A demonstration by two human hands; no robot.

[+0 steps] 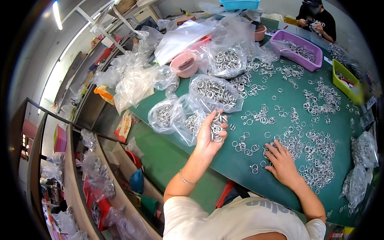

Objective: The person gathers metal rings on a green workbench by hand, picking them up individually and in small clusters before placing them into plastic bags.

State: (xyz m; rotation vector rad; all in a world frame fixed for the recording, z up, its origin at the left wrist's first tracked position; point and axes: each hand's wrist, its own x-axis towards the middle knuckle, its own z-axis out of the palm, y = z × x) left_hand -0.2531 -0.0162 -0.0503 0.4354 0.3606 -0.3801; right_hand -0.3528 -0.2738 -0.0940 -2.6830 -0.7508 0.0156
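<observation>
A bunch of silver metal rings (217,127) fills my left hand (210,134), its fingers curled around them. That hand is raised beside the near edge of the green table, close to open clear plastic bags of rings (214,91). My right hand (282,161) lies palm down with fingers spread, its fingertips touching the near side of a heap of loose rings (294,146). More rings (320,160) spread to the right of that hand. A smaller bag of rings (164,115) stands left of my left hand.
A purple basket (316,66) and a yellow-green basket (340,82) hold metal parts at the far right. Behind them a person (318,20) handles something small. Crumpled plastic bags and a pink container (185,66) crowd the far left. Filled bags (362,152) line the right edge.
</observation>
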